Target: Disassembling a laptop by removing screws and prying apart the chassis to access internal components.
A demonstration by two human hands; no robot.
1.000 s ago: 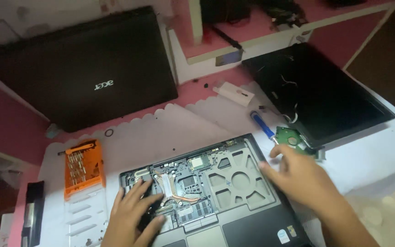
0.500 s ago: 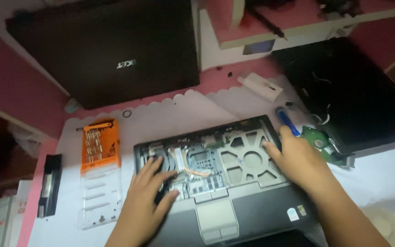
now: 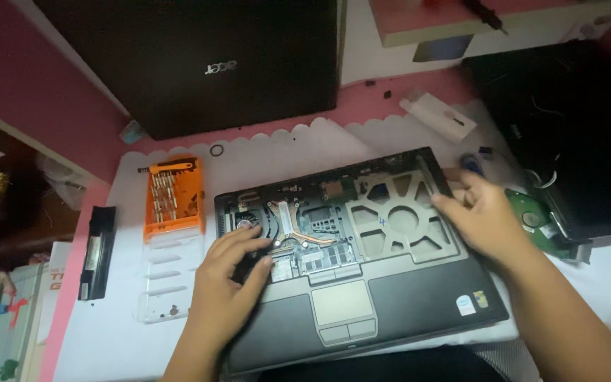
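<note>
Your left hand rests flat, fingers spread, on the opened laptop base near the heatsink; your right hand presses its right edge. Neither grips anything. Component removal stage; next, select a bit from the orange bit case.

We see an opened laptop base, keyboard removed, copper cooling pipe and boards exposed, lying flat on a white mat.

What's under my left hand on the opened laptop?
The left hand covers the opened laptop beside the copper heat pipes. The round fan peeks out above the fingers; what's beneath the palm is hidden.
</note>
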